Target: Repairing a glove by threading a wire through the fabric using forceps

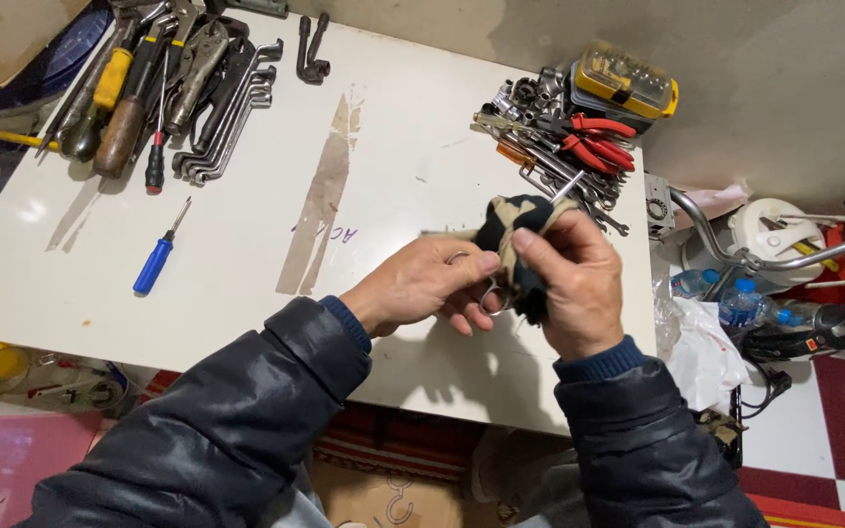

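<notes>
Dark cloth (520, 240) with tan patches sits bunched above the near edge of the white table (246, 293), gripped by my right hand (579, 284). My left hand (422, 284) pinches a small metal ring (491, 293) against it. Wiping looks mid-way to me; how clean the ring is, I cannot tell. Screwdriver (155, 262) and red pliers (594, 142) lie untouched.

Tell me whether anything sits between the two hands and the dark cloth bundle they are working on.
Nothing visible does. The left hand and right hand both already grip the dark cloth bundle with tan strips, held above the white table.
</notes>
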